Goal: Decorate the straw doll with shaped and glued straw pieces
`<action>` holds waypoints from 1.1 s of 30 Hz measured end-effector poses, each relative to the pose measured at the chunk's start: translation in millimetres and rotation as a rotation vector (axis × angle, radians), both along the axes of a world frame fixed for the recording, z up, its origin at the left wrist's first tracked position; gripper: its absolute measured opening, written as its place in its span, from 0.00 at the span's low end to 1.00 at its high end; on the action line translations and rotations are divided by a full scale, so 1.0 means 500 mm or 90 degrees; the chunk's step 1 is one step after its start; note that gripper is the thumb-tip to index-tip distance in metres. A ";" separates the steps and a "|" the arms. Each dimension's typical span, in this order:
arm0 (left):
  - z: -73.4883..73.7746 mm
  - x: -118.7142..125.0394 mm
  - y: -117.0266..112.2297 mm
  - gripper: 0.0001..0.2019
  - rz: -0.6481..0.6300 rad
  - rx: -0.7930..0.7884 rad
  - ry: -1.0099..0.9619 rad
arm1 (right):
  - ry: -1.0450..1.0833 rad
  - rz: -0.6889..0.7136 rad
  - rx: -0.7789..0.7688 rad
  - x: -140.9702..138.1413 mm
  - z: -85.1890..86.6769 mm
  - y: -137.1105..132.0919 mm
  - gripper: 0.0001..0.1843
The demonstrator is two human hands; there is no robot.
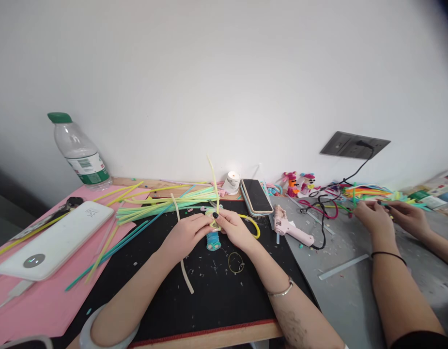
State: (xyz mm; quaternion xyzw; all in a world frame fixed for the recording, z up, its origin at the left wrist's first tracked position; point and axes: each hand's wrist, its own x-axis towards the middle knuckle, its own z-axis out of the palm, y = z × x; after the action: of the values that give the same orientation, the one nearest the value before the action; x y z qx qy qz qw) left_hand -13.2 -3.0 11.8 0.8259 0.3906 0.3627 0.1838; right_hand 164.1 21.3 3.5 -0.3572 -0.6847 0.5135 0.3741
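Over the black mat [162, 310], my left hand [185, 237] pinches a small pipe-cleaner figure [213, 241] whose blue wound body shows below my fingers. My right hand [234, 232] is closed at its upper part on a pale yellow pipe cleaner [217, 194], whose free end sticks up toward the wall. My fingertips nearly meet and hide the join between strand and figure. A brighter yellow curved strand [258, 229] shows behind my right hand. Beside my left wrist lies a cream pipe cleaner [187, 281]. A thin wire ring [229, 264] rests below my right hand.
Behind lie a bundle of green-yellow pipe cleaners [136, 212], a candle [231, 184] and a phone [258, 196]. A corded glue gun [296, 233] sits right; a power bank [64, 237] and bottle [82, 145] stand left. At right, another person's hands [376, 223] hold green strands.
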 end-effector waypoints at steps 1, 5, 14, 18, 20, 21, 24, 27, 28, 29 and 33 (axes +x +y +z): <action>0.000 -0.001 0.000 0.09 -0.004 0.013 0.010 | -0.002 0.005 0.001 0.000 0.001 0.000 0.18; 0.000 -0.002 -0.002 0.09 -0.017 0.040 0.028 | 0.014 0.015 -0.008 0.001 0.003 -0.002 0.18; 0.002 0.000 -0.003 0.09 -0.014 0.038 0.016 | 0.034 0.023 -0.026 -0.001 -0.003 0.001 0.18; 0.000 -0.001 0.000 0.07 0.004 0.015 0.005 | 0.021 0.019 -0.008 -0.001 0.000 0.000 0.18; 0.001 -0.001 0.000 0.07 -0.002 0.003 0.010 | 0.008 0.026 0.008 -0.002 0.005 -0.002 0.19; 0.001 -0.001 -0.001 0.07 -0.006 0.001 0.012 | 0.003 0.030 0.015 -0.002 0.008 -0.004 0.19; 0.002 0.000 -0.003 0.08 -0.015 0.009 0.014 | -0.008 0.034 0.028 -0.003 0.014 -0.007 0.19; 0.000 0.000 -0.004 0.10 -0.022 0.028 0.018 | -0.017 0.034 0.028 -0.002 0.016 -0.007 0.19; -0.001 0.000 -0.004 0.10 -0.023 0.032 0.019 | -0.018 0.034 0.027 -0.002 0.015 -0.007 0.19; -0.002 0.000 -0.003 0.10 -0.021 0.033 0.018 | -0.017 0.032 0.027 -0.002 0.014 -0.007 0.19; -0.003 0.005 -0.002 0.08 0.024 -0.024 -0.049 | 0.019 -0.008 0.023 -0.004 0.008 -0.004 0.18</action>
State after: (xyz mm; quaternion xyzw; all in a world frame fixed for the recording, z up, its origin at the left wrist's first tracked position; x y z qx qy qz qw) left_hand -10.7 -4.2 10.4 0.8002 0.4057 0.3900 0.2075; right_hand 162.2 19.1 7.5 -0.3467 -0.6862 0.5039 0.3938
